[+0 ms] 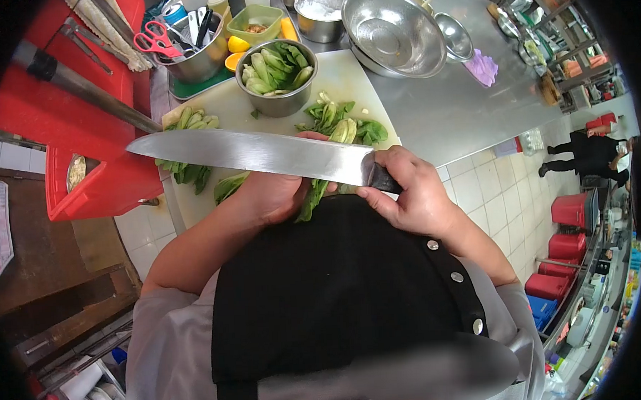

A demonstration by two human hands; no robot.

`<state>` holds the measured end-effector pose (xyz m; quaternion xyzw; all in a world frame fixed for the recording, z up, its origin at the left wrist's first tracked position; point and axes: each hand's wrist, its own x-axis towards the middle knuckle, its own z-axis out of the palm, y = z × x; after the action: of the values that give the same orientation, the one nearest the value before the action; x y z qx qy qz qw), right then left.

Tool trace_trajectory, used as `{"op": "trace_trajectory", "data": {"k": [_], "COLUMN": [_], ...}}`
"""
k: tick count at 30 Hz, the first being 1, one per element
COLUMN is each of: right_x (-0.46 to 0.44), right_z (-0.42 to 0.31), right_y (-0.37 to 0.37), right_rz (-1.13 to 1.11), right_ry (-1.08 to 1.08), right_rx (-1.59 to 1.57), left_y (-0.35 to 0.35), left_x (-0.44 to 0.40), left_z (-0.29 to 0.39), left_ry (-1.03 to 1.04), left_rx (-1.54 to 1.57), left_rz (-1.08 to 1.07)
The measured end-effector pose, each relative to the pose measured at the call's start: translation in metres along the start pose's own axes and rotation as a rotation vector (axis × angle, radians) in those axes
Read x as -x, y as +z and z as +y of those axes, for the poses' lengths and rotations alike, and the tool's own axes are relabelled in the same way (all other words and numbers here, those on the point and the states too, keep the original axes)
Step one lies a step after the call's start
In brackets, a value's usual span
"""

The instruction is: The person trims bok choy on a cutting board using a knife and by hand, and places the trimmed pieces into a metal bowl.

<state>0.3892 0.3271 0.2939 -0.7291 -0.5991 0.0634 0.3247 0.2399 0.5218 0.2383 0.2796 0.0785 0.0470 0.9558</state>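
Note:
My right hand [414,189] is wrapped around the dark handle of a large kitchen knife [254,151]. Its broad blade points left and lies across the view above the board. Behind the blade, my left hand [279,193] grips a bok choy [343,132]; its pale stem shows above the blade and a green leaf hangs below. Most of the left fingers are hidden by the knife. Beyond the blade, a steel pot [282,101] full of bok choy pieces stands on the white cutting board [358,77]. More bok choy [188,120] lies at the board's left.
A large steel colander [393,32] and a purple cloth [481,68] are on the steel counter [445,116]. Back left, a utensil pot [198,62] holds red scissors [157,40]. A red bin [105,184] hangs at left. Another person [592,152] stands far right.

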Motion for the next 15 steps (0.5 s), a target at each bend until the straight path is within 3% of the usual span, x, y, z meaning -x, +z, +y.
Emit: {"op": "trace_trajectory", "data": {"k": [15], "right_x": [0.001], "right_z": [0.002], "right_y": [0.001], "right_rz": [0.054], "right_ry": [0.014], "right_rx": [0.005], "left_y": [0.012], "left_x": [0.002], "left_z": [0.008], "left_ry": [0.014], "left_rx": [-0.169], "left_rz": [0.060]}}
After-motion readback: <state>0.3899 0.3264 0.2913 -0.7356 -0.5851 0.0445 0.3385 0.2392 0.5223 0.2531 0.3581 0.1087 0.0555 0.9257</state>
